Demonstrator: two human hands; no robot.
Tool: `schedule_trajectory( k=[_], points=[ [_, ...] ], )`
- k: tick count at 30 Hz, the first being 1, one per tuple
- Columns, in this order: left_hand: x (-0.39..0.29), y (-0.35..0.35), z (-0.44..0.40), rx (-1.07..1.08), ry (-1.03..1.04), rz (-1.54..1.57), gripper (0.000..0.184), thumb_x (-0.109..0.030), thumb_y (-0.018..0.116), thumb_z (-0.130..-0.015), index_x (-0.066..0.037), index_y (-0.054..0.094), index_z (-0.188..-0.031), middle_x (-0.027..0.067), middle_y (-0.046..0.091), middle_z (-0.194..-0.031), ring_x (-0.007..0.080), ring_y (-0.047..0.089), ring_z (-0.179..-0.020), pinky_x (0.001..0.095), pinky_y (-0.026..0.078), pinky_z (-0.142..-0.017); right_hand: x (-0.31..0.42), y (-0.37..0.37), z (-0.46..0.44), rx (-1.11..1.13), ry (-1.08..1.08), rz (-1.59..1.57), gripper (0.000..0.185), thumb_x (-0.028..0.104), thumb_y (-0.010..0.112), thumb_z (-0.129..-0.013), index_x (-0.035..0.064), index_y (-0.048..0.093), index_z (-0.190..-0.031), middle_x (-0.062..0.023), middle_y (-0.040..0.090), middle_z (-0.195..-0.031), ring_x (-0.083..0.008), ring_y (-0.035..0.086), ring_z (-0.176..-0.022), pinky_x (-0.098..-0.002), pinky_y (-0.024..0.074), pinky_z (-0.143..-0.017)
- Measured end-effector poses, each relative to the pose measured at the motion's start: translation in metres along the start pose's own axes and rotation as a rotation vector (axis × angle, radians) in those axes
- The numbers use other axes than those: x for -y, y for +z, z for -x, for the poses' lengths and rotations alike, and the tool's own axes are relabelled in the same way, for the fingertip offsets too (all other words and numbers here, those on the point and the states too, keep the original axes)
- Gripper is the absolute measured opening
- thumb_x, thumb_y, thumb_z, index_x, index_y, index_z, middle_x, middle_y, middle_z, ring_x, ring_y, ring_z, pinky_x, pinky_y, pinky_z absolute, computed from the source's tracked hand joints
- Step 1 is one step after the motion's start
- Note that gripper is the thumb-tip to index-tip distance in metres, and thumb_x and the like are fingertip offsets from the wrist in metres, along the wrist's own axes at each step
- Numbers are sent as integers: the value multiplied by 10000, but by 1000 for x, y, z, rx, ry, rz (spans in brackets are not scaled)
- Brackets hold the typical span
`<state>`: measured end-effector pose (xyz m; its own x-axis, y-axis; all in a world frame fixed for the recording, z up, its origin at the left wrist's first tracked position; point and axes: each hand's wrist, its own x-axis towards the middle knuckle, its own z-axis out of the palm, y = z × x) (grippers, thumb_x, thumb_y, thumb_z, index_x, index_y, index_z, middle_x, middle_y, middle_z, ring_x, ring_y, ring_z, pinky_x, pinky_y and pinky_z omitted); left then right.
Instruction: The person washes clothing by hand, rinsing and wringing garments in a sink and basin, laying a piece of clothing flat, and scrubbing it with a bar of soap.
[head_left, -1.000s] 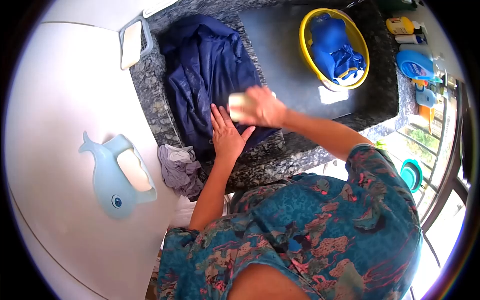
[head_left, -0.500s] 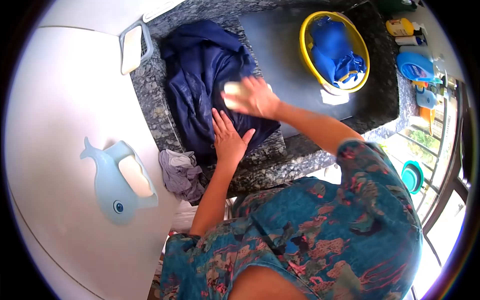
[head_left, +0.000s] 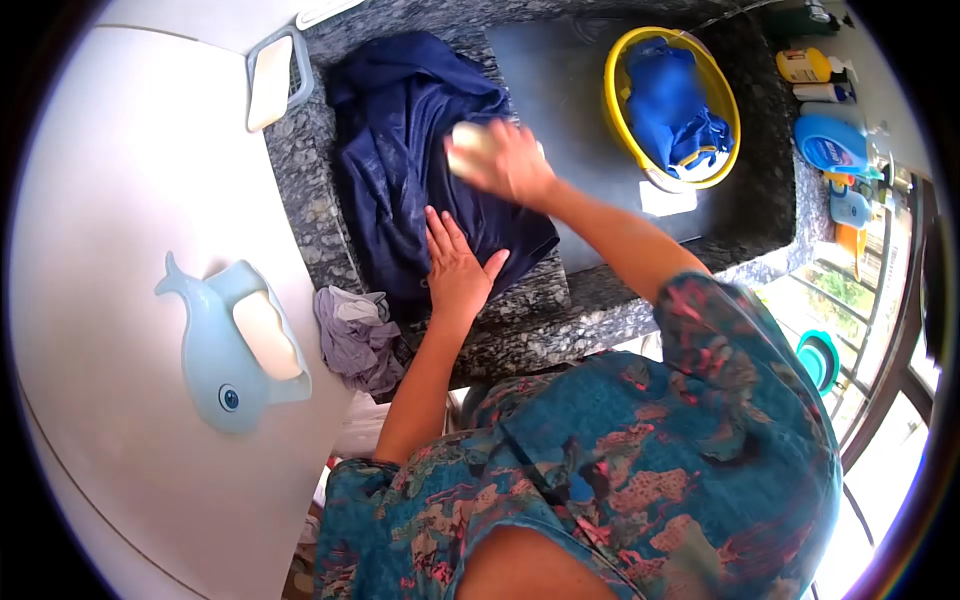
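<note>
A dark navy, shiny garment [head_left: 405, 150] lies bunched over the speckled stone ledge, with pale streaks on its surface. Fingers spread, my left hand [head_left: 458, 270] presses flat on its lower part. My right hand [head_left: 518, 165] grips a cream-coloured bar of soap [head_left: 472, 150] against the garment's right side. Motion blurs that hand and the soap, and the palm covers much of the bar; a pale end shows beyond the fingers. The garment's lower edge reaches toward the front of the ledge.
Right of the garment is a dark stone sink [head_left: 560, 90] holding a yellow basin [head_left: 608, 100] with blue clothing [head_left: 665, 105]. Several bottles [head_left: 832, 142] line the far right. A grey cloth [head_left: 358, 340], whale-shaped holder [head_left: 215, 365] and soap tray [head_left: 300, 70] are on the left.
My right hand has shifted slightly up the garment with the soap. My left hand stays in place on the fabric. The whole view has shifted a little.
</note>
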<state>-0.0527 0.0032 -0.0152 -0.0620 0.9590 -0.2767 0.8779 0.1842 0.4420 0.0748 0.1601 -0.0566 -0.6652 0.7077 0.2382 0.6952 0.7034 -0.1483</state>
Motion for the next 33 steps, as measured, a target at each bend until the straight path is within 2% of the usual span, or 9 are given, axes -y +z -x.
schedule_trajectory(
  k=[2, 5, 8, 12, 13, 17, 21, 26, 33],
  points=[
    [2, 8, -2, -1, -18, -29, 1034, -575, 610, -823, 132, 175, -1441, 304, 69, -1539, 439, 189, -1408, 442, 269, -1132, -24, 35, -48, -90, 118, 94, 471, 481, 590, -864, 419, 515, -1325, -119, 559, -941, -282, 567, -857, -413, 479, -712],
    [4, 7, 0, -58, 4, 40, 1015, -534, 658, -802, 140, 217, -1419, 319, 143, -1513, 445, 186, -1403, 469, 253, -1129, -34, 30, -76, 298, 270, -116, 534, 560, 567, -853, 404, 488, -1357, -159, 577, -1147, -342, 568, -1055, -454, 459, -900],
    [-7, 0, 0, -124, 86, 36, 987, -541, 685, -768, 91, 280, -1408, 276, 252, -1481, 416, 263, -1368, 521, 263, -1100, -69, -14, -85, 545, 192, -771, 580, 554, 568, -876, 318, 480, -1399, -155, 581, -1250, -280, 586, -1115, -381, 439, -979],
    [-52, 2, -9, -139, 294, -67, 779, -461, 747, -696, -20, 486, -1282, 140, 475, -1302, 312, 435, -1202, 541, 317, -991, -75, -52, -100, 540, 723, -1325, 990, 633, 600, -793, 117, 184, -1528, -169, 576, -1195, -214, 631, -934, -308, 539, -755],
    [-57, 8, -13, -148, 288, -108, 657, -400, 743, -709, -28, 549, -1214, 107, 525, -1235, 287, 475, -1151, 517, 338, -967, -80, -36, -104, 630, 695, -1360, 969, 662, 602, -757, 104, 306, -1493, -172, 563, -1241, -243, 629, -972, -347, 534, -785],
    [-39, 7, -23, -189, 430, 82, 120, -95, 666, -745, -56, 618, -848, 48, 610, -882, 260, 582, -887, 452, 405, -806, -92, -17, -119, 600, 521, -754, 819, 662, 653, -699, 48, 623, -1239, -180, 621, -1175, -306, 645, -964, -424, 517, -807],
    [-25, -20, 9, 253, 451, 360, 146, -132, 666, -741, -79, 658, -876, 94, 635, -844, 320, 619, -841, 463, 467, -744, -112, -58, -100, 566, 766, -1141, 784, 676, 662, -683, 24, 676, -1119, -161, 656, -1055, -261, 649, -912, -356, 518, -759],
    [-6, -43, 28, 609, 416, 100, 220, -225, 640, -729, -79, 702, -881, 117, 648, -873, 345, 619, -863, 438, 489, -777, -112, -34, -48, 640, 598, -806, 765, 642, 673, -682, 18, 673, -1125, -152, 651, -1045, -249, 635, -897, -356, 510, -751],
    [-21, -57, 26, 547, 101, 119, 313, -330, 580, -878, -49, 696, -954, 140, 655, -1009, 342, 617, -923, 426, 481, -819, -112, -58, -27, 513, 776, -1099, 729, 601, 696, -721, 33, 644, -1175, -142, 637, -972, -214, 631, -837, -315, 515, -691]
  ],
)
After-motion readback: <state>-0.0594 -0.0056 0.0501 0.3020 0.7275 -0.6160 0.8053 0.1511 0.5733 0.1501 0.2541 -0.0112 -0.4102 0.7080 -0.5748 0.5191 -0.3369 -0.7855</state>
